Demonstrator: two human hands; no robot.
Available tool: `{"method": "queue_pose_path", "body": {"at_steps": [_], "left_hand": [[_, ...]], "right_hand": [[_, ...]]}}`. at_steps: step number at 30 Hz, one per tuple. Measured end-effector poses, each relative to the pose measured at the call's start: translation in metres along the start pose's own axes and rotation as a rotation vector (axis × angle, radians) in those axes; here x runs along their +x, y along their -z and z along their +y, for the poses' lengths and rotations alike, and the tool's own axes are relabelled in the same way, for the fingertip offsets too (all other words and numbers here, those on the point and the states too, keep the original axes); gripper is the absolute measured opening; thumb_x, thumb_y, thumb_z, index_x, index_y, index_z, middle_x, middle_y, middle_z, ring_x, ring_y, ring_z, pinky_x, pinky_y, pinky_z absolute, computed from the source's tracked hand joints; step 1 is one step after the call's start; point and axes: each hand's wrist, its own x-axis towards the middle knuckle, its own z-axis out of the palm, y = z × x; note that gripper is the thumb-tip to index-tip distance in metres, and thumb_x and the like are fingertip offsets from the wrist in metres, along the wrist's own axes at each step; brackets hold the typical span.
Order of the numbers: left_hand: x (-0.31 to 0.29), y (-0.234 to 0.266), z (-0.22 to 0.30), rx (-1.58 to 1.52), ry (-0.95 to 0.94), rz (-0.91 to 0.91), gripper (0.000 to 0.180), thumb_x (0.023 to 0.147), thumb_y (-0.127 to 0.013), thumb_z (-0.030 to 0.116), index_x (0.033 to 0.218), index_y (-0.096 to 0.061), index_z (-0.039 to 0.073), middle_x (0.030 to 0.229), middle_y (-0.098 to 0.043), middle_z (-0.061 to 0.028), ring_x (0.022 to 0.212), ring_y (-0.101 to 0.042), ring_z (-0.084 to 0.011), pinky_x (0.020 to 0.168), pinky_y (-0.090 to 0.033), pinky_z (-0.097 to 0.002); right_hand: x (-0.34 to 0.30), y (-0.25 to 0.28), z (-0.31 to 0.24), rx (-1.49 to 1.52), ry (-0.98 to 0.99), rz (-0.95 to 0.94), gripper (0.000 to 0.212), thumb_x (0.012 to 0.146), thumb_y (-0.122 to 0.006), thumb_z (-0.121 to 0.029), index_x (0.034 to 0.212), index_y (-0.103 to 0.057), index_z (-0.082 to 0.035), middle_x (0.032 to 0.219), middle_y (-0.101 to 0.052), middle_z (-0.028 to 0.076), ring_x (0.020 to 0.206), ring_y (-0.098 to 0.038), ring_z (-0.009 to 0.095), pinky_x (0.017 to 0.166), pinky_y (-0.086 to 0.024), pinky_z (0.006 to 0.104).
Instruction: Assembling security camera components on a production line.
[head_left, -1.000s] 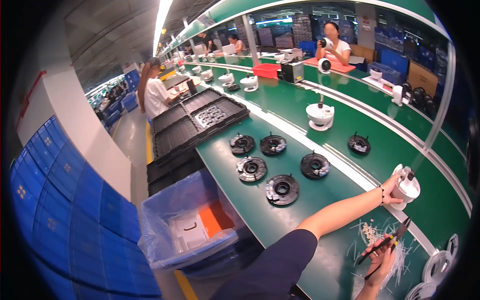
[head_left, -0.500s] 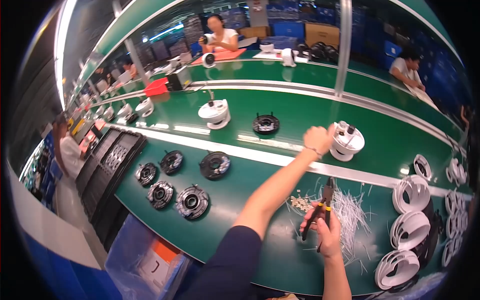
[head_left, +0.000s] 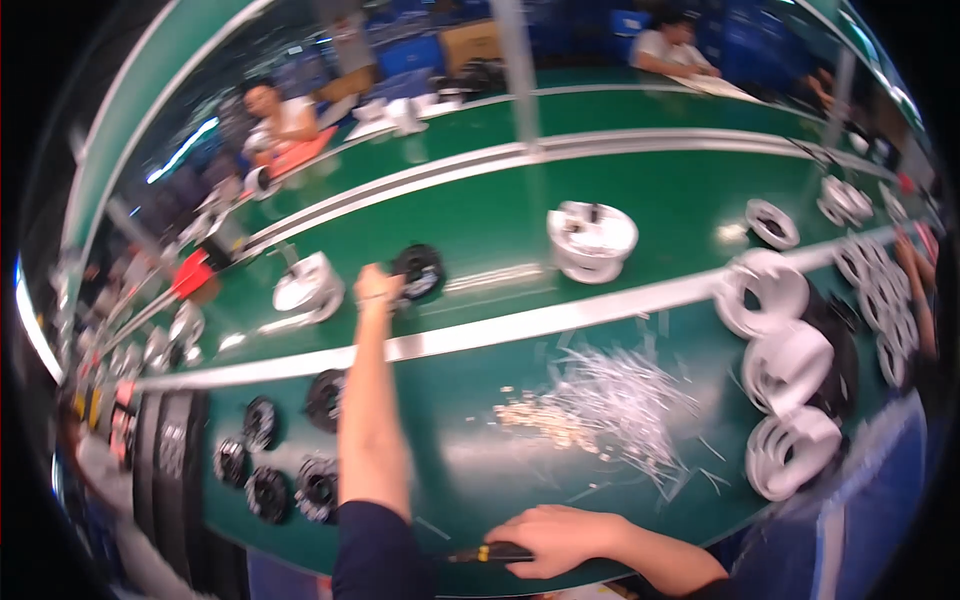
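Note:
My left hand (head_left: pixel 378 286) reaches across the white rail to a round black part (head_left: pixel 418 272) on the green surface beyond. The hand is at the part's left edge; its fingers are blurred, so I cannot tell whether they grip it. Low in view, my right hand (head_left: pixel 560 540) is closed around cutting pliers (head_left: pixel 508 552) with black handles and a yellow band, lying sideways with the jaws pointing left. A white round housing (head_left: pixel 305 288) stands left of the black part, and another white housing (head_left: pixel 592 242) stands to its right.
A pile of white plastic strips (head_left: pixel 630 400) and small beige pieces (head_left: pixel 545 418) covers the middle of the near table. White rings (head_left: pixel 790 450) are stacked at right. Several black round parts (head_left: pixel 262 425) lie at left. A person (head_left: pixel 675 50) sits across the line.
The view has swung right. My left hand has left the right-hand white housing for the black part. My right hand has moved toward the near table edge, and the pliers have turned from upright to sideways.

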Motion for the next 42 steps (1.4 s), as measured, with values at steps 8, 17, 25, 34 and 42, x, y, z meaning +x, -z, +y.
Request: {"method": "queue_pose_path", "body": {"at_steps": [8,17,25,34,42], "left_hand": [[0.01,-0.029,-0.015,-0.985,0.329,-0.392,0.031,0.076,-0.063,0.026,0.096,-0.053,0.005,0.089,-0.059,-0.0046,0.07,-0.058,-0.0136,0.052,-0.05,-0.0253],[-0.033,-0.051,0.027,-1.142,0.327,-0.378,0.019,0.076,-0.062,0.015,0.085,-0.049,0.005,0.074,-0.056,-0.0055,0.062,-0.056,-0.0148,0.053,-0.05,-0.0254],[-0.128,0.001,0.035,-1.728,0.07,-0.45,0.019,0.082,-0.056,0.014,0.093,-0.048,0.002,0.088,-0.056,-0.0078,0.078,-0.056,-0.015,0.071,-0.05,-0.0274],[-0.236,0.05,0.026,-1.585,0.071,-0.371,0.021,0.082,-0.051,0.005,0.099,-0.04,0.003,0.088,-0.055,-0.0079,0.069,-0.058,-0.017,0.061,-0.054,-0.0299],[-0.265,0.049,0.007,-1.579,-0.028,-0.205,0.031,0.083,-0.044,-0.003,0.109,-0.027,0.002,0.104,-0.045,-0.0128,0.088,-0.053,-0.0199,0.068,-0.055,-0.0348]], "right_hand": [[0.015,-0.014,0.015,-0.697,0.024,0.381,0.036,0.053,-0.063,-0.018,0.085,-0.054,-0.004,0.084,-0.049,0.006,0.086,-0.045,0.022,0.077,-0.032,0.038],[-0.056,-0.026,-0.022,-0.663,0.409,1.049,0.035,0.068,-0.062,-0.023,0.094,-0.055,-0.001,0.104,-0.051,0.016,0.102,-0.046,0.031,0.095,-0.029,0.049],[-0.238,0.025,0.0,-1.088,-0.966,1.899,0.038,0.062,-0.05,0.008,0.1,-0.051,0.0,0.106,-0.049,0.015,0.102,-0.044,0.032,0.088,-0.035,0.0384],[-0.241,0.033,-0.002,-1.003,-0.725,2.091,0.018,0.065,-0.053,0.006,0.08,-0.062,0.0,0.081,-0.063,0.01,0.076,-0.059,0.02,0.073,-0.045,0.0287],[-0.111,0.029,-0.087,-0.968,0.046,1.536,0.023,0.052,-0.057,0.009,0.073,-0.06,0.0,0.07,-0.061,0.01,0.059,-0.057,0.021,0.055,-0.045,0.026]]}}
